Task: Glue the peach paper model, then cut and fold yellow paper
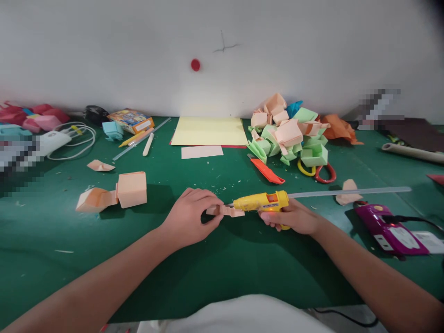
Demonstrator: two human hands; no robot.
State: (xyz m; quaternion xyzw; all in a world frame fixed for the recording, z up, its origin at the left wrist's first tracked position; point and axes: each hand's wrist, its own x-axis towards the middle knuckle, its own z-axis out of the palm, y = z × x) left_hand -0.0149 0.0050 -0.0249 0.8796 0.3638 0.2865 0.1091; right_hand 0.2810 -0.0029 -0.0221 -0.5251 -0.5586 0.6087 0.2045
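Observation:
My right hand [291, 217] is wrapped round the handle of a yellow hot glue gun [260, 201], and a long clear glue stick [350, 192] juts from its back. The gun's nozzle points left and sits at a small folded peach paper piece [233, 212]. That piece is pinched between the thumb and fingers of my left hand [194, 215], just above the green table; whether the nozzle touches it I cannot tell. To the left stands a peach paper box [132, 189] joined by a strip to another folded peach paper shape [93, 200].
A heap of folded paper [289, 134], scissors [325, 173] and a red cutter [267, 171] lie at the back right. Yellow sheets [210, 131] rest against the wall. A purple power strip [391, 231] with a plugged cable is at the right. Pens and a box [130, 121] lie back left.

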